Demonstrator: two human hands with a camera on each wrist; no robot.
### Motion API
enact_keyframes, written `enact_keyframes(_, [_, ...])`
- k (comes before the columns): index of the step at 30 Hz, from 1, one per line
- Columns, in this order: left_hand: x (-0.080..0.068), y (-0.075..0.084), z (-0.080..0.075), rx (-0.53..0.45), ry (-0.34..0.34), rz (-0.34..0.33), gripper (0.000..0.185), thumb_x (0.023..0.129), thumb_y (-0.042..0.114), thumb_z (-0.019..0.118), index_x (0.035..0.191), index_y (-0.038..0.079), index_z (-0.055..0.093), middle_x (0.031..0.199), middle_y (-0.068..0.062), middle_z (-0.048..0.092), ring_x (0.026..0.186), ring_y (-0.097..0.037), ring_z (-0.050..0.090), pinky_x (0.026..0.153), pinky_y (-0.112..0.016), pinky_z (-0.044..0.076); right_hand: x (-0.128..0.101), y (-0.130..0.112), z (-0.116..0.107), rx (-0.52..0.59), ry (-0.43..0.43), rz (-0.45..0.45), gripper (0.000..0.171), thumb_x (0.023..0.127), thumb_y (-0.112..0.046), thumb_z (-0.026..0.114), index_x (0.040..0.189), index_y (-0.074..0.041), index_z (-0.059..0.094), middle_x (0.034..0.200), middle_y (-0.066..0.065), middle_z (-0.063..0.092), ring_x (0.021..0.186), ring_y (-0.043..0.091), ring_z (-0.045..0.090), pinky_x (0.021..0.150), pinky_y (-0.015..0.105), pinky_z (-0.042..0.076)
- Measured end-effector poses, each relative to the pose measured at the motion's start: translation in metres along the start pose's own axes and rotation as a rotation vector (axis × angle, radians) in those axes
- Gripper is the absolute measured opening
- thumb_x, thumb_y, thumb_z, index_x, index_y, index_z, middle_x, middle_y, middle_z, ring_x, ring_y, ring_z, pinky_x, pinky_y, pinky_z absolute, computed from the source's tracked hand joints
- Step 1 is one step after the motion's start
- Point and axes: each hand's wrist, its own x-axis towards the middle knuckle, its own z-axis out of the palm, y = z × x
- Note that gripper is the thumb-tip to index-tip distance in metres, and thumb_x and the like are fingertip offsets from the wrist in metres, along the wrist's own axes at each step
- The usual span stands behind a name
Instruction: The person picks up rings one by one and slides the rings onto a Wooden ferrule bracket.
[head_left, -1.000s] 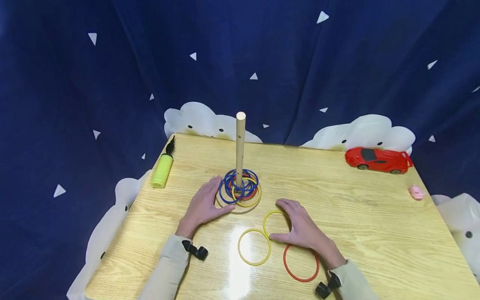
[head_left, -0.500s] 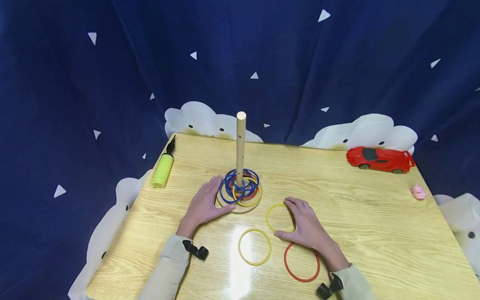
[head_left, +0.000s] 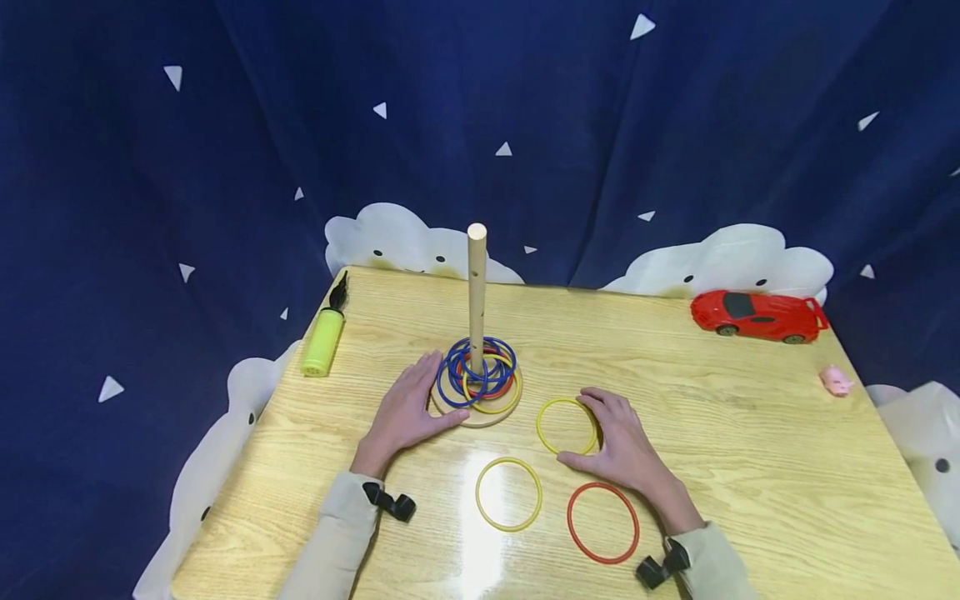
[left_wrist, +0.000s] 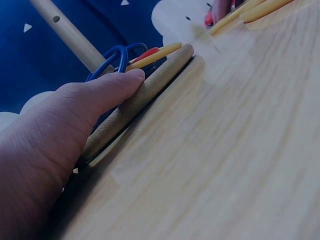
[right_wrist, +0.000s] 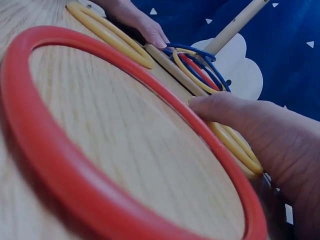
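A wooden peg (head_left: 477, 287) stands on a round base (head_left: 480, 414) with several blue, red and yellow rings (head_left: 480, 375) stacked on it. My left hand (head_left: 407, 410) lies flat on the table, its thumb (left_wrist: 100, 95) against the base's rim (left_wrist: 150, 85). My right hand (head_left: 618, 442) curls over a loose yellow ring (head_left: 567, 425) lying on the table, fingers on its far right rim and thumb (right_wrist: 240, 115) on its near rim (right_wrist: 235, 145). A second yellow ring (head_left: 508, 493) and a red ring (head_left: 603, 522) lie flat nearer to me.
A green hand pump (head_left: 324, 342) lies at the table's (head_left: 712, 467) left back corner. A red toy car (head_left: 757, 317) and a small pink pig (head_left: 835, 381) sit at the right back. A dark blue curtain (head_left: 600, 125) hangs behind.
My right hand has slid the yellow ring away from me and a little right, off the red ring and clear of the other yellow ring. The left hand has stayed put.
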Motion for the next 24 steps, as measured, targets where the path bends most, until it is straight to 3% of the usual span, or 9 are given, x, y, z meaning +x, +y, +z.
enact_keyframes(11, [-0.0008, 0.0001, -0.0019, -0.001, -0.007, -0.003, 0.118, 0.083, 0.083, 0.063, 0.168, 0.013, 0.021, 0.172, -0.01, 0.026, 0.16, -0.028, 0.021, 0.131, -0.046, 0.017, 0.0017, 0.0, 0.0019, -0.044, 0.054, -0.027, 0.092, 0.061, -0.063, 0.092, 0.128, -0.005, 0.067, 0.132, 0.011, 0.058, 0.126, 0.031, 0.051, 0.098, 0.055, 0.043])
enact_keyframes(24, [-0.0007, -0.0007, -0.0017, 0.006, -0.012, -0.001, 0.118, 0.083, 0.084, 0.061, 0.168, 0.013, 0.02, 0.172, -0.01, 0.027, 0.16, -0.026, 0.021, 0.131, -0.045, 0.018, 0.0016, -0.0004, 0.0009, -0.036, 0.073, -0.07, 0.093, 0.059, -0.063, 0.093, 0.127, -0.004, 0.068, 0.13, 0.009, 0.062, 0.122, 0.028, 0.055, 0.099, 0.052, 0.046])
